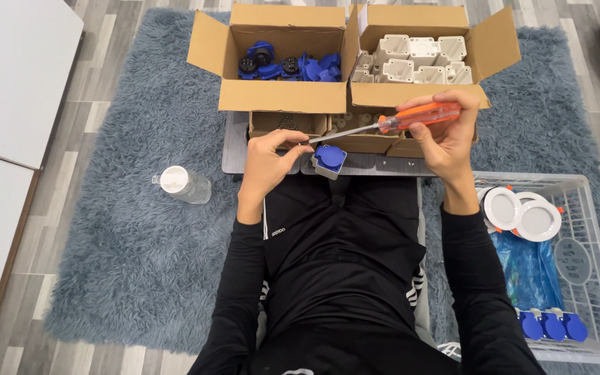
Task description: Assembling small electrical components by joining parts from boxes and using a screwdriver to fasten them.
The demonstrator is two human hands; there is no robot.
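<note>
- We judge the screwdriver (390,122) could slip off the blue-lidded socket (329,159); our left hand (269,163) only pinches the shaft near the tip, its grip closed there
- Our right hand (446,135) has its grip clenched on the orange handle; a hard push could tip the unheld part
- The socket sits on the grey counter (383,165) above our lap; grey body, blue lid

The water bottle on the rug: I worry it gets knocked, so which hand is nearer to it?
Left. The left hand is to the bottle's right, by the blue socket. The right hand is farther right, holding the orange screwdriver.
</note>
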